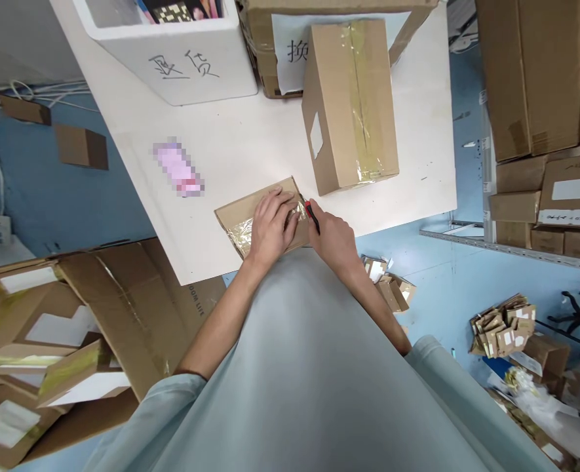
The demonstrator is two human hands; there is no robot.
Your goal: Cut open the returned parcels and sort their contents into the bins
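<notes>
A small flat cardboard box (251, 204) with clear tape lies at the table's front edge, close to my body. My left hand (271, 225) rests on top of it, fingers stretched out over the cardboard and tape. At the box's right end, my right hand (336, 237) is closed around a red and black utility knife (311, 212). The knife's tip points at the box's right edge; whether the blade is in the tape I cannot tell. Behind the right hand stands a larger taped cardboard box (329, 118).
A white foam bin (206, 72) with handwriting stands at the back left of the white table (250, 137), beside a big labelled carton (265, 49). A blurred pink item (178, 167) lies at left. Cartons (44, 314) fill the lower left; stacked boxes (540, 85) stand right.
</notes>
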